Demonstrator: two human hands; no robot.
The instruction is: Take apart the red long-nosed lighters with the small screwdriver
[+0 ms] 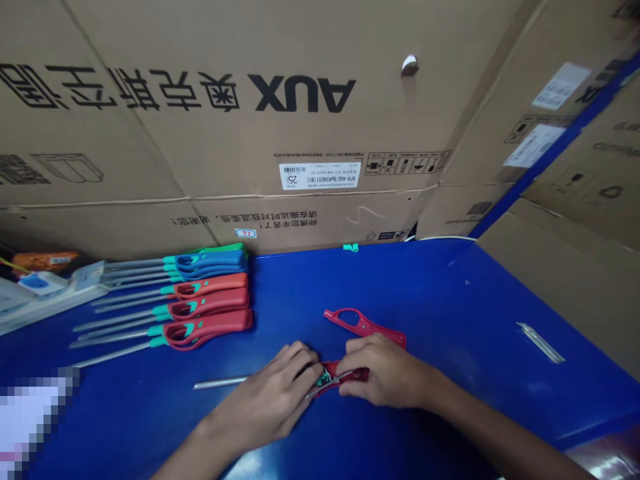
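My left hand [283, 397] is closed around the front of an opened red gas lighter [331, 367], whose long metal tube [220, 383] sticks out to the left. Green and white inner parts [323, 379] show at my left fingertips. My right hand [387, 370] is pinched over the handle end, with a thin metal tool [327, 385], perhaps tweezers, running from its fingers across the lighter. What else lies under the fingers is hidden. Just behind my right hand, a separate red handle shell [367, 325] with a trigger loop lies on the blue table [435, 300].
Several assembled long lighters, red [215, 328], orange [213, 287] and blue [215, 263], lie in a row at the left. A power strip [85, 280] is beyond them. Small green parts [351, 247] sit by the cardboard wall [210, 153]. Thin rods [540, 343] lie at right.
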